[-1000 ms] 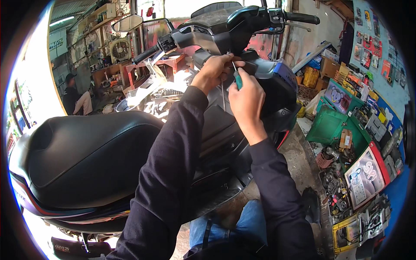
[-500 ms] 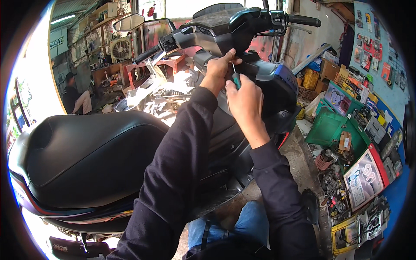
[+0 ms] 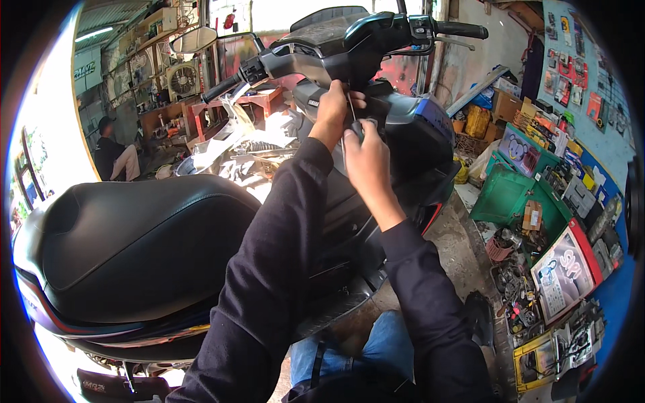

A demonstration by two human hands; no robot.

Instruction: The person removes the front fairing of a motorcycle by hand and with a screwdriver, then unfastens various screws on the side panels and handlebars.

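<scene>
My right hand is closed round the dark green handle of a screwdriver. Its thin metal shaft points up and forward to the underside of the scooter's black handlebar cover. Just left of the shaft, my left hand is held up against the cover's lower edge, thumb upward and fingers curled. Whatever those fingers grip is hidden, as is the screwdriver's tip. The black scooter stands across in front of me, its long seat to my left.
Left and right handlebar grips and a mirror stick out above my hands. On the right are a green metal toolbox, loose parts and a yellow tray. Papers and parts lie beyond the scooter. A person sits at far left.
Both hands have shifted slightly left, and the right one a little lower, with the screwdriver still in it. More of the shaft shows between the hands. The view has also shifted slightly.
</scene>
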